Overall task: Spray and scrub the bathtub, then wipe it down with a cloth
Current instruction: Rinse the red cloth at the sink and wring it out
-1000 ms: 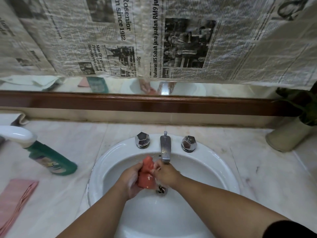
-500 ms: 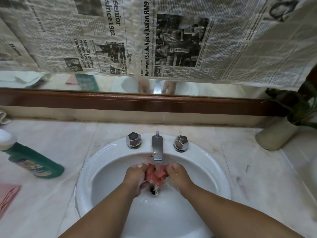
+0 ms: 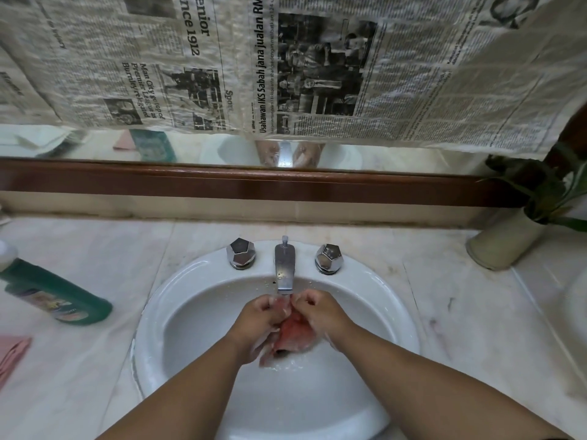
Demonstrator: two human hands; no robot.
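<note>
Under the faucet [image 3: 285,268], inside the sink [image 3: 152,312], the left hand [image 3: 263,315] and right hand [image 3: 317,312] are each curled around a wet red cloth [image 3: 293,336], knuckles nearly touching. Lots of open bowl toward the near rim. A green bottle [image 3: 57,300] lies on the table [image 3: 95,360] left of the rim (well apart), with a pink folded cloth [image 3: 12,350] at the frame's left edge.
</note>
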